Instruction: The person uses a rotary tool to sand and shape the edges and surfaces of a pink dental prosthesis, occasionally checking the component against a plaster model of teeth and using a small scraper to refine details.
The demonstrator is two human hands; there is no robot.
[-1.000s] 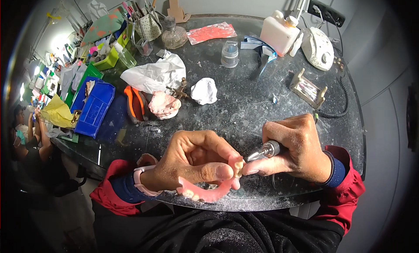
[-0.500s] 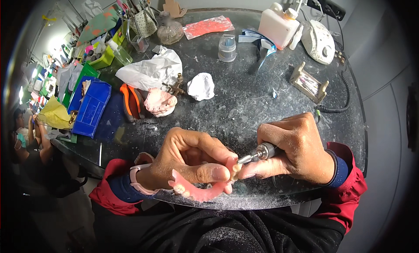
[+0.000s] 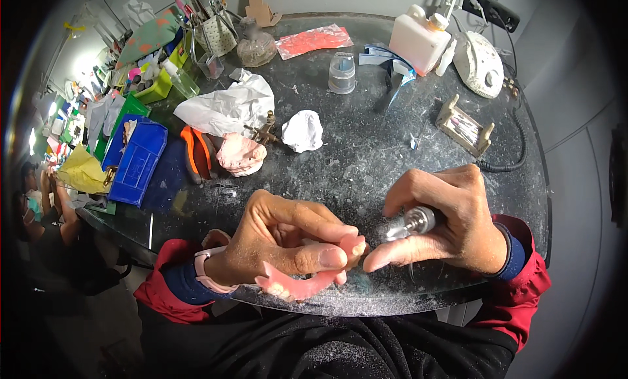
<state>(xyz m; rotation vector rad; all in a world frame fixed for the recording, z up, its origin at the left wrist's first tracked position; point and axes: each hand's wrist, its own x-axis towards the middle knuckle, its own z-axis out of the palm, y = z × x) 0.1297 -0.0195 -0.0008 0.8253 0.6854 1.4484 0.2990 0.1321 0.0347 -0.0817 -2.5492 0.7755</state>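
Observation:
Between the thumb and fingers of my left hand (image 3: 288,238) I pinch a pink denture (image 3: 304,288), a curved base with a few yellowish-white teeth. Its arch hangs below the thumb, and its other end shows past the fingertips. In my right hand (image 3: 451,225) is a dental handpiece (image 3: 420,219), its metal nose and bur pointing left; the bur is smeared by motion. A small gap lies between the bur and the denture. White dust coats both hands. Beyond my left hand stands a pink dental cast (image 3: 241,154).
Orange-handled pliers (image 3: 197,153), crumpled white paper (image 3: 229,107), a white plaster piece (image 3: 302,131) and a blue bin (image 3: 138,163) lie left of centre. A bur stand (image 3: 463,126), a white control unit (image 3: 478,65) and a canister (image 3: 419,40) stand at right. Another person (image 3: 49,206) sits far left.
The handpiece has drawn back to the right, away from the denture, and my right thumb has left it. The denture has turned slightly in my left hand.

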